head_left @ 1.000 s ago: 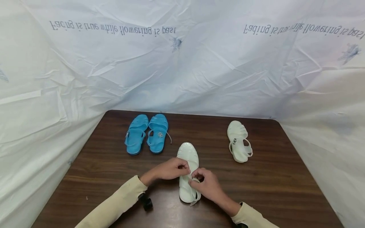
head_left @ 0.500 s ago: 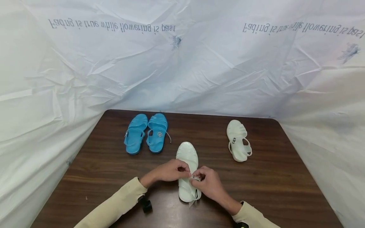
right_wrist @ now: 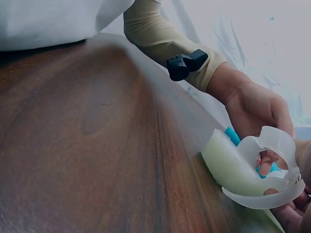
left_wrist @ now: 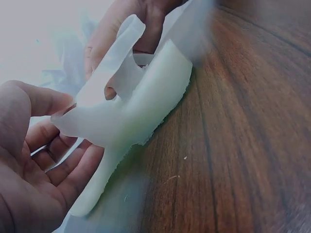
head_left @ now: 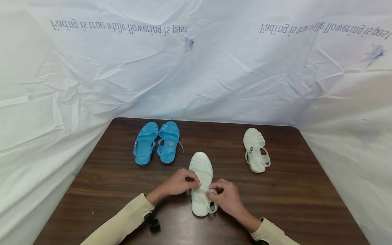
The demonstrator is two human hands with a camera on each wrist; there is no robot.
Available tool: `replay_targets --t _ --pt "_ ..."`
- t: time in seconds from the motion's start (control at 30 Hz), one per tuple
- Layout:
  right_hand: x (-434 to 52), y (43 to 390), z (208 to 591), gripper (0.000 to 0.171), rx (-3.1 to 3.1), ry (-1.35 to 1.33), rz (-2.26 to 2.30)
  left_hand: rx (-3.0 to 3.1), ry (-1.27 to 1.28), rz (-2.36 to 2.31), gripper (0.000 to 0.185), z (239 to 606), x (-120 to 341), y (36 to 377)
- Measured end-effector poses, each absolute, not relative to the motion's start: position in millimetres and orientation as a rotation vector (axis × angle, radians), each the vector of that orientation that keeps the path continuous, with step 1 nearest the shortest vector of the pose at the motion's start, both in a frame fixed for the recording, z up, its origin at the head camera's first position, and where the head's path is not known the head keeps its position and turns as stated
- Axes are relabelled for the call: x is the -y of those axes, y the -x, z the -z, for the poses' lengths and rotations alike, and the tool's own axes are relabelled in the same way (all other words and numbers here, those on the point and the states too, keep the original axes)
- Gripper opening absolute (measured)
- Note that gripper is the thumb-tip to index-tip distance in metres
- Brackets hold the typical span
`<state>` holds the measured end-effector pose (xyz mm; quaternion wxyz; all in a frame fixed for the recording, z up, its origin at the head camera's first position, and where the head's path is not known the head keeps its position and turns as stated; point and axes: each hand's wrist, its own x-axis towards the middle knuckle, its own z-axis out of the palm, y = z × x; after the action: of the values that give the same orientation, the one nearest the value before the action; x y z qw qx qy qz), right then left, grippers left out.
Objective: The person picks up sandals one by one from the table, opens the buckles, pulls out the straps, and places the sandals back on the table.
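Observation:
A pale white jelly sandal (head_left: 201,183) lies on the dark wooden table (head_left: 122,183) in front of me, toe pointing away. My left hand (head_left: 180,182) pinches its strap from the left side. My right hand (head_left: 225,197) pinches the ankle strap near the buckle on the right side. In the left wrist view the sandal (left_wrist: 131,111) stands between the fingers (left_wrist: 43,145) of my left hand and my right hand behind it. The right wrist view shows the heel strap (right_wrist: 262,174) looped up, with my left hand (right_wrist: 257,109) beyond it.
A pair of blue sandals (head_left: 157,143) sits side by side at the back left of the table. A second white sandal (head_left: 255,150) lies at the back right. White plastic sheeting (head_left: 196,68) walls in the table on three sides.
The hands have shifted slightly on the strap; the loose strap end that hung by the heel now curls in a loop against the sandal. The other sandals have not moved.

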<state>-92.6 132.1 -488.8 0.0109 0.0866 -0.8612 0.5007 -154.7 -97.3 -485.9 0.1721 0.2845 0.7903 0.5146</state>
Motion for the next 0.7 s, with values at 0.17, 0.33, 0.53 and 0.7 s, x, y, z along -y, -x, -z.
replay_targets --t 0.17,0.33,0.53,0.7 --pt "-133.3 92.3 488.5 0.012 2.694 -0.242 -1.577 -2.18 -0.714 -1.548 0.014 486.7 101.1 153.3" --pt "-135.7 93.7 490.6 0.012 2.702 -0.247 -1.6 -1.988 -0.549 -1.699 0.02 490.4 109.1 153.2" --pt "-141.1 94.1 491.5 0.012 2.719 -0.215 -1.643 -1.949 -0.503 -1.692 0.024 486.6 117.8 157.4" --pt "-138.6 94.8 488.6 0.009 2.718 -0.279 -1.615 -2.123 -0.727 -1.452 0.031 473.0 110.5 165.1"
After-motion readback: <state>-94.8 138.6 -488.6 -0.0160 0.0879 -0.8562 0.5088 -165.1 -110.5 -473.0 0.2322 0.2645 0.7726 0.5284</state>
